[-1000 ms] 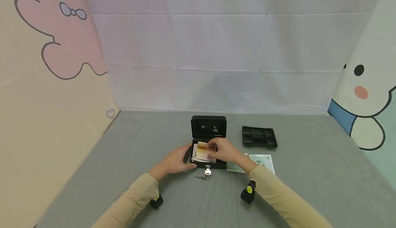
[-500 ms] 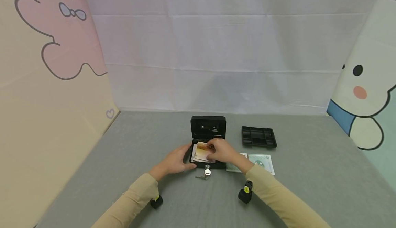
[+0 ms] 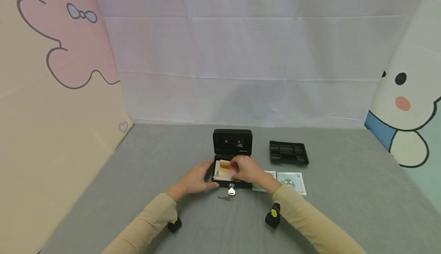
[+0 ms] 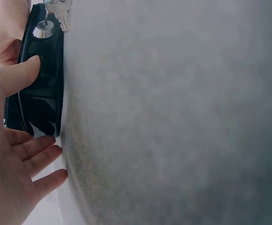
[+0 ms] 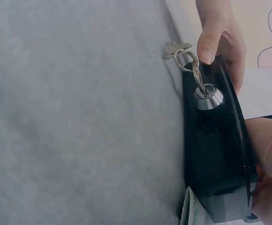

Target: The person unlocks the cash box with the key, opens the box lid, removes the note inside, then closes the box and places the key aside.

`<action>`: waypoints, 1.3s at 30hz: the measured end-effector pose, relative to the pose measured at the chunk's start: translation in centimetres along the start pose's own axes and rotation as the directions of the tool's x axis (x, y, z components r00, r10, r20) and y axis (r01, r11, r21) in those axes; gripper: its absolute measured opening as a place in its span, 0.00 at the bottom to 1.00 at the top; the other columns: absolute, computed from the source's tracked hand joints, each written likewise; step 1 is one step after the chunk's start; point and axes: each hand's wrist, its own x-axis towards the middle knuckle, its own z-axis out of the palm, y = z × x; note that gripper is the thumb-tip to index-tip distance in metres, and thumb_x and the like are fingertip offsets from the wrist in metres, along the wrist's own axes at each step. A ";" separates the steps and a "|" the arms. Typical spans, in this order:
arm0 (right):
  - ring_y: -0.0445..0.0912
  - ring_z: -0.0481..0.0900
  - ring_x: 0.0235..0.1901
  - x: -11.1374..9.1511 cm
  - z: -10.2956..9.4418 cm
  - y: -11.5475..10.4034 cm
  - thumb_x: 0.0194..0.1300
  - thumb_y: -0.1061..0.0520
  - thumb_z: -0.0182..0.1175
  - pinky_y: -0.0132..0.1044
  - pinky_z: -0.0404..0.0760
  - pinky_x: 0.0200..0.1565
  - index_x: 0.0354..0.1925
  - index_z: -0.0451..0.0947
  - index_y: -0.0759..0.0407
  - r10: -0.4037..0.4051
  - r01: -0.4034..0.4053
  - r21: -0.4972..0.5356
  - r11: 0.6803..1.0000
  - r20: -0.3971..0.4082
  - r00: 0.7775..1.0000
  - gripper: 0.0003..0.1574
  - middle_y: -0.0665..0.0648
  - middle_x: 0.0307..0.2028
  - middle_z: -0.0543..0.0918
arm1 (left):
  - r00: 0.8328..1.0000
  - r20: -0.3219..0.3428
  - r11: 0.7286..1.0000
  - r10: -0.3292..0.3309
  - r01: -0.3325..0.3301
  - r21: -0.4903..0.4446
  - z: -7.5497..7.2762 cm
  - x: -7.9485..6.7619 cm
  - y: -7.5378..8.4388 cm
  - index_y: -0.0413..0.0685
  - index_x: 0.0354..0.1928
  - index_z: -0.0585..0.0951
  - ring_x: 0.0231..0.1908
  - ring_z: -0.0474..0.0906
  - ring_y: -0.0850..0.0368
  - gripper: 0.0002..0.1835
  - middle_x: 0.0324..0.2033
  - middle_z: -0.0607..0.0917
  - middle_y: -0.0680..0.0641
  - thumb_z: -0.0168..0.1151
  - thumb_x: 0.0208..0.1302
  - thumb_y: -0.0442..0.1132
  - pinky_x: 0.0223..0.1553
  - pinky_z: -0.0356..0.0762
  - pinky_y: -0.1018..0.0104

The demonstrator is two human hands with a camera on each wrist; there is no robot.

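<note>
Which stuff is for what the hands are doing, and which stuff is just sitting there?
Part of the job, it seems:
black box
orange notes inside it
left hand, touching the box
right hand, at those notes

Probably just sitting there:
black tray
green notes beside the box
keys at the lock

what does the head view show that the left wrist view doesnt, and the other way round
Only the head view shows the orange-toned banknotes inside the box, the greenish banknotes beside it, the black compartment tray and the pink cartoon animal.

Only the left wrist view shows the left grip with its separate fingertips spread near the box's end.

Both show the black cash box, its lock and keys, the right grip and the gray table.
</note>
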 end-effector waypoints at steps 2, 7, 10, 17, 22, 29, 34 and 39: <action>0.42 0.74 0.30 -0.1 0.0 0.0 0.43 0.55 0.72 0.38 0.76 0.34 0.40 0.79 0.65 -0.004 0.004 -0.004 1.000 0.001 1.000 0.25 0.55 0.34 0.80 | 1.000 -0.002 1.000 0.001 -0.001 -0.005 0.0 0.0 0.0 0.36 0.66 0.58 0.61 0.63 0.44 0.46 0.61 0.67 0.38 0.64 0.52 0.54 0.59 0.63 0.51; 0.41 0.72 0.28 -0.2 -0.1 0.0 0.43 0.54 0.73 0.37 0.75 0.32 0.39 0.79 0.64 -0.012 0.012 -0.011 1.000 -0.009 1.000 0.25 0.54 0.33 0.79 | 1.000 -0.009 1.000 0.007 -0.007 -0.004 0.1 0.1 0.0 0.36 0.66 0.58 0.61 0.63 0.44 0.46 0.61 0.67 0.38 0.64 0.52 0.54 0.59 0.63 0.52; 0.41 0.69 0.26 -0.2 -0.1 0.1 0.43 0.54 0.73 0.35 0.73 0.29 0.40 0.79 0.64 -0.015 0.014 -0.013 1.000 -0.016 1.000 0.26 0.52 0.31 0.77 | 1.000 -0.005 1.000 0.002 -0.002 -0.005 0.1 0.1 0.0 0.37 0.66 0.58 0.61 0.63 0.44 0.46 0.61 0.67 0.38 0.64 0.52 0.54 0.59 0.63 0.51; 0.43 0.75 0.30 -0.3 -0.6 0.3 0.49 0.60 0.68 0.37 0.77 0.33 0.40 0.79 0.66 -0.048 0.051 0.070 0.996 -0.035 0.998 0.18 0.55 0.32 0.79 | 1.000 0.000 1.000 -0.004 0.004 -0.015 0.0 0.0 0.0 0.37 0.67 0.57 0.61 0.62 0.43 0.46 0.61 0.66 0.38 0.64 0.52 0.54 0.59 0.63 0.51; 0.47 0.78 0.33 -0.2 -1.2 0.7 0.54 0.68 0.61 0.34 0.79 0.34 0.38 0.80 0.68 -0.061 0.065 0.194 0.979 -0.027 0.998 0.10 0.57 0.32 0.79 | 1.000 0.004 1.000 -0.010 0.010 -0.021 0.0 0.0 0.0 0.37 0.67 0.57 0.61 0.62 0.44 0.46 0.62 0.66 0.38 0.64 0.52 0.54 0.60 0.62 0.51; 0.44 0.79 0.26 0.0 -2.3 1.4 0.53 0.75 0.55 0.30 0.79 0.28 0.35 0.80 0.71 -0.064 0.057 0.375 0.925 0.006 0.998 0.11 0.61 0.31 0.82 | 1.000 0.006 1.000 -0.018 0.018 -0.025 0.0 0.1 0.1 0.36 0.66 0.57 0.61 0.62 0.43 0.46 0.62 0.66 0.38 0.64 0.52 0.54 0.60 0.61 0.51; 0.41 0.77 0.26 -0.1 -2.8 1.6 0.53 0.75 0.54 0.30 0.79 0.29 0.35 0.81 0.70 -0.045 0.029 0.402 0.915 0.030 0.999 0.12 0.62 0.32 0.83 | 1.000 0.004 1.000 -0.011 0.011 -0.019 0.0 0.1 0.1 0.35 0.66 0.57 0.61 0.62 0.44 0.46 0.62 0.66 0.38 0.64 0.51 0.54 0.60 0.61 0.51; 0.43 0.78 0.28 -0.1 -3.7 1.5 0.55 0.75 0.54 0.31 0.79 0.30 0.36 0.80 0.71 -0.037 0.014 0.440 0.898 0.043 0.998 0.11 0.63 0.33 0.83 | 1.000 0.001 1.000 -0.003 0.003 -0.019 -0.1 0.1 0.1 0.35 0.66 0.57 0.61 0.62 0.43 0.46 0.62 0.66 0.38 0.64 0.51 0.54 0.60 0.62 0.51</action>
